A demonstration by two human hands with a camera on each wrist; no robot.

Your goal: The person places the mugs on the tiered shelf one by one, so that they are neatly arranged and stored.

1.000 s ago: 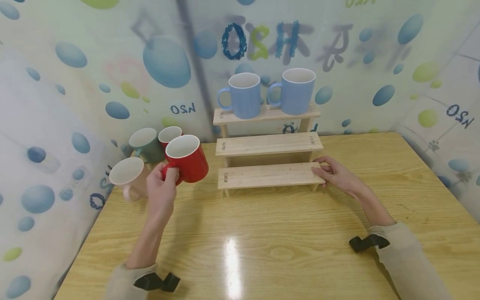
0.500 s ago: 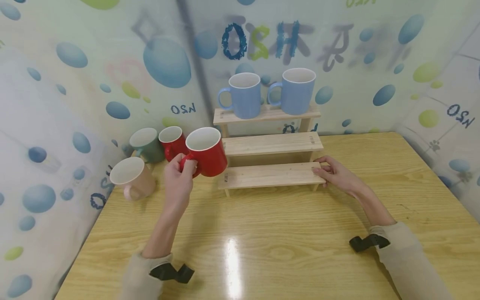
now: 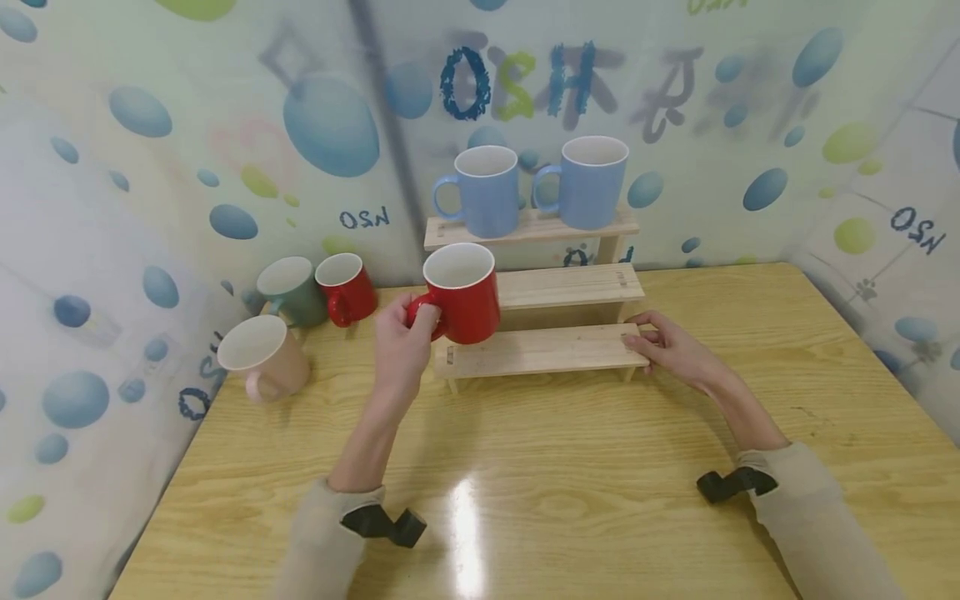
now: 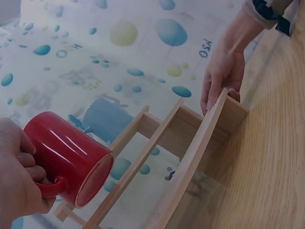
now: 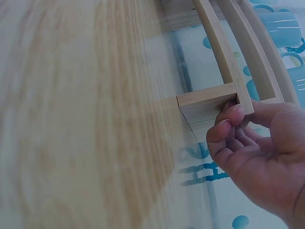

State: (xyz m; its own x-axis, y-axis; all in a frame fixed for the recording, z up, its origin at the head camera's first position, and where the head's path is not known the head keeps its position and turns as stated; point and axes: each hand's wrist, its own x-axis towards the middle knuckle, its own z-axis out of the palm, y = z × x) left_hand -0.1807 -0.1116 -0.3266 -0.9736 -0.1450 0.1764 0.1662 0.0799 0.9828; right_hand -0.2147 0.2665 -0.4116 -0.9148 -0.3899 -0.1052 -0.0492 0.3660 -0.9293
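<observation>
Right wrist view alone shows the thumb (image 5: pixel 224 128) — pinching the shelf's (image 5: pixel 209 102) end.

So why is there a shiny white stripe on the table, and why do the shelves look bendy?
Head view: the stripe is lamp glare on the glossy yellow wooden table. Wrist views: the wide lenses curve the pale wooden stepped shelf, and the near tabletop blurs in the right wrist view. The glossy red ceramic mug shows small highlights too.

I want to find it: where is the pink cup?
In the head view the pink cup stands at the table's left edge, in front of the green cup and left of the left hand.
</observation>
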